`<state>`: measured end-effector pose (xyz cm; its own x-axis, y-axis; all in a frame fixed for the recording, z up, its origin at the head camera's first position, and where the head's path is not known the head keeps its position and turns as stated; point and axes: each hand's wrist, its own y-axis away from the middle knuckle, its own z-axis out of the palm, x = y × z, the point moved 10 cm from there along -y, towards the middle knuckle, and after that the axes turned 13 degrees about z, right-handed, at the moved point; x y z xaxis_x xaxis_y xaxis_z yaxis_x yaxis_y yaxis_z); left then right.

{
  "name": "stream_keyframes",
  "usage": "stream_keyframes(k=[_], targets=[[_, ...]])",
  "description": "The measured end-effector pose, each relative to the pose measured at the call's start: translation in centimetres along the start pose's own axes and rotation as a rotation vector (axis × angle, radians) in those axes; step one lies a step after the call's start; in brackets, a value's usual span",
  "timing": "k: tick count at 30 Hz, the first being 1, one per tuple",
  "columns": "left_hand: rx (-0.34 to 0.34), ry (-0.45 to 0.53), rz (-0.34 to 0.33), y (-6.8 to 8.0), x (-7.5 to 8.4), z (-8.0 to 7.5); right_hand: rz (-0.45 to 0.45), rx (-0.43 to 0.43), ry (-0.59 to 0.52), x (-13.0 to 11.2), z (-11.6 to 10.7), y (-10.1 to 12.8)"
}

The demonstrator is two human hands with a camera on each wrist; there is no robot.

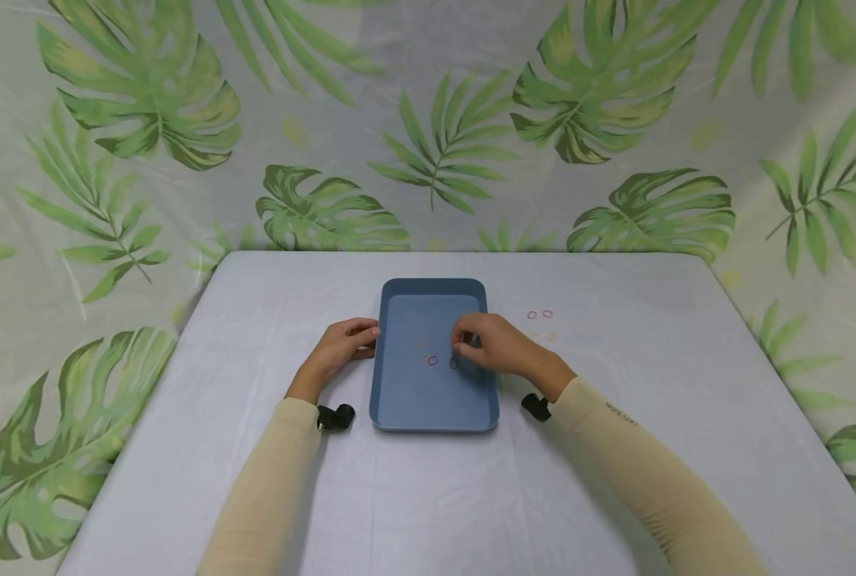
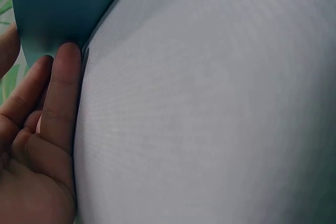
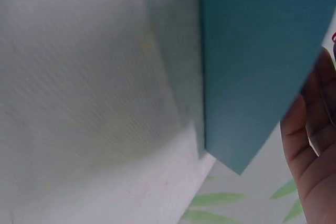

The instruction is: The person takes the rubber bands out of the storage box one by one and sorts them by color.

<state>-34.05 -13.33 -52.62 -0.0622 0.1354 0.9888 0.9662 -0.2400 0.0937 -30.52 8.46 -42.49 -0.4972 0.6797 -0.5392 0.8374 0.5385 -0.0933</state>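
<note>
Here the left hand [image 1: 338, 346] steadies the blue tray [image 1: 399, 400] by its rim, fingers straight; the right hand [image 1: 496, 344] hovers inside over small rubber bands [image 1: 432, 361], grip unclear. Pinch lightly, one at a time.

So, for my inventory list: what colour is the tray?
Blue tray, clearest in the head view.

Long beige sleeves [image 1: 651, 472], small dark lettering near the right cuff, black wrist-mounted cameras [image 1: 336, 417].
</note>
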Motion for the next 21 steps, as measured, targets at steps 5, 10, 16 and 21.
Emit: stream_keyframes(k=[5,10,16,21], targets=[[-0.01,0.004,0.002,0.0,0.0,0.1,0.03,0.009,-0.122,0.6,-1.0,-0.2],[-0.004,0.006,-0.004,0.0,0.0,0.0,0.029,0.0,-0.259,0.2,-2.0,-0.2],[-0.001,0.011,-0.024,0.1,0.0,0.1,0.069,0.013,-0.325,0.1,-3.4,-0.1],[-0.006,0.014,-0.029,0.2,0.1,0.1,0.1,0.06,-0.318,0.9,-4.6,0.0]])
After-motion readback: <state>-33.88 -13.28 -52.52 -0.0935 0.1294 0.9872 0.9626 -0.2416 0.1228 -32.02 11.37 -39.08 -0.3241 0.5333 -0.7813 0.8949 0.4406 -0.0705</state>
